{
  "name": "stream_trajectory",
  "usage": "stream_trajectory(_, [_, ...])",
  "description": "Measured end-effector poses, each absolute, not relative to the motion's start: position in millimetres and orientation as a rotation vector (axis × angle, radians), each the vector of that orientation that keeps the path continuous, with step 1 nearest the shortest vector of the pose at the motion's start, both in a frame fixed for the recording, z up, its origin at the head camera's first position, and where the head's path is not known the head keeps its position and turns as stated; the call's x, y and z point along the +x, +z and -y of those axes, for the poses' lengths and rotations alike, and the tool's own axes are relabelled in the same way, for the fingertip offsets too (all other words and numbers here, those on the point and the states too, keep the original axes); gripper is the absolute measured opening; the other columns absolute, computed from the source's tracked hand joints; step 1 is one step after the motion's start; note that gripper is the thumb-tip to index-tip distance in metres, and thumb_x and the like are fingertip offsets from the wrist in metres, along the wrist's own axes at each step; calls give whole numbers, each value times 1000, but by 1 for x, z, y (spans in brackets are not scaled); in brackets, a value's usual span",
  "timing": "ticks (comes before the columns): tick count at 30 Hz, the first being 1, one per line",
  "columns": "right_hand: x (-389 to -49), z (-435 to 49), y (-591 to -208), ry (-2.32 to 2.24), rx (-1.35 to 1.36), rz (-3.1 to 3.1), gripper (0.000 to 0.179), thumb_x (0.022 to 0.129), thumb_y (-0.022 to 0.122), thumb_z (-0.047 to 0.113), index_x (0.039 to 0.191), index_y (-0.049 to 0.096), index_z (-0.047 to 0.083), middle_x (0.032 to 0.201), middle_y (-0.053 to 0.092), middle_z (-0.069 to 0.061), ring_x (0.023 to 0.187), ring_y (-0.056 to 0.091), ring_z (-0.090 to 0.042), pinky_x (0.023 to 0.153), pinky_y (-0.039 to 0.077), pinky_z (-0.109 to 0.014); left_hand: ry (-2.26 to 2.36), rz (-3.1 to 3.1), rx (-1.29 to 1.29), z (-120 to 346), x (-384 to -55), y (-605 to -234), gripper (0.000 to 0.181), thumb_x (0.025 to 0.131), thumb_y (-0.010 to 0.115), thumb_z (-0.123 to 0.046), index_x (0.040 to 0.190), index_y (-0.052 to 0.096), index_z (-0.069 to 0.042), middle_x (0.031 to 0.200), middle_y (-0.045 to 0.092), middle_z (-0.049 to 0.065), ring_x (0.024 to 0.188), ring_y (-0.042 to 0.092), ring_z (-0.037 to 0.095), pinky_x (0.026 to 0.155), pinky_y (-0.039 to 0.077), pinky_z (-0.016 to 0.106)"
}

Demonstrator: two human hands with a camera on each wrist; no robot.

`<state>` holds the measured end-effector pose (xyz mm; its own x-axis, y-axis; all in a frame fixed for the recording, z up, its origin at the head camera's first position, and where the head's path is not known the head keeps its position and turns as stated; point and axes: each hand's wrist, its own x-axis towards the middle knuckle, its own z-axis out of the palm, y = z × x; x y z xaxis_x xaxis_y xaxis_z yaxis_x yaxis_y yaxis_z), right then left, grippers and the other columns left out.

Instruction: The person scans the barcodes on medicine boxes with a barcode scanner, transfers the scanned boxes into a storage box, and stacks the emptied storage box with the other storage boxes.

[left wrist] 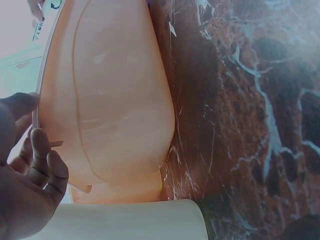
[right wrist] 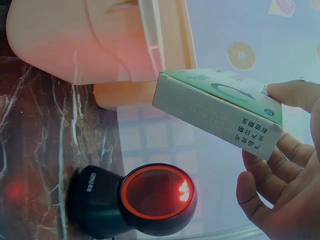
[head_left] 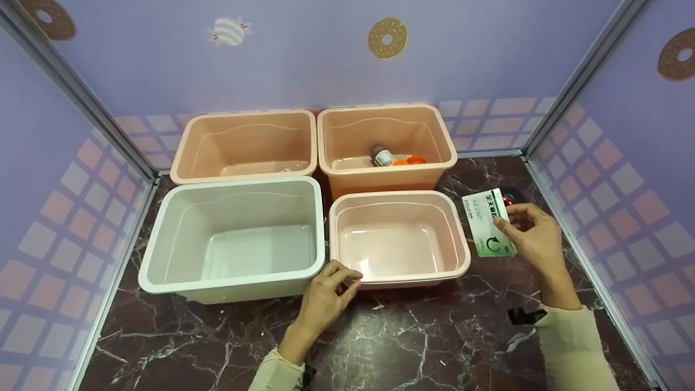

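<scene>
My right hand (head_left: 535,241) holds a small white-and-green medicine box (head_left: 485,224), the thumb on its printed face and the fingers behind. In the right wrist view, lines of print show on the narrow side of the medicine box (right wrist: 215,122). Close by stands a black desktop barcode scanner (right wrist: 100,197), its round orange-ringed window glowing red; in the head view the box and hand partly hide it. With thumb and fingers, my left hand (left wrist: 30,180) pinches the front rim of the pale pink bin (head_left: 399,247), near its left corner.
Left of the pink bin sits a larger pale green-white bin (head_left: 255,255). Two orange bins stand behind: the right one (head_left: 353,117) holds a small bottle (head_left: 383,156) and orange items, the left one (head_left: 244,122) a barely visible white item. Patterned walls enclose the dark marbled tabletop (head_left: 380,342).
</scene>
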<state>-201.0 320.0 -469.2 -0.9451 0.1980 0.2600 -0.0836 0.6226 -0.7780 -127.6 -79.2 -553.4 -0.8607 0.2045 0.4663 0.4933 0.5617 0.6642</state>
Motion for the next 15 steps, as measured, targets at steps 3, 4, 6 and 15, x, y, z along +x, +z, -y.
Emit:
stream_trajectory(3, [-200,-322,-474,1234,-151,2524,32,85,80,23,106,69,2,79,62,22,69,60,2,62,48,-10,-1180,2471,-565,79,-128,-553,10,88,77,-20,97,76,-18,88,59,-5,69,61,6,60,51,14])
stream_trajectory(4, [-199,-323,-476,1227,-168,2526,33,85,80,25,106,69,3,79,61,23,69,60,3,62,48,-9,-1173,2470,-565,79,-128,-554,9,88,77,-20,97,76,-18,88,59,-5,68,60,6,60,50,14])
stream_trajectory(6, [-198,-323,-480,1213,-197,2532,34,85,81,27,106,70,4,79,61,25,69,60,4,63,48,-9,-1159,2464,-570,79,-128,-554,9,88,77,-21,97,76,-18,87,59,-5,67,58,6,59,50,14])
stream_trajectory(15, [-193,-325,-502,1225,-329,2522,32,84,80,27,105,69,5,75,61,17,66,58,0,60,47,-12,-1196,2448,-587,80,-128,-554,10,88,77,-20,97,76,-17,87,60,-5,71,64,3,59,51,14])
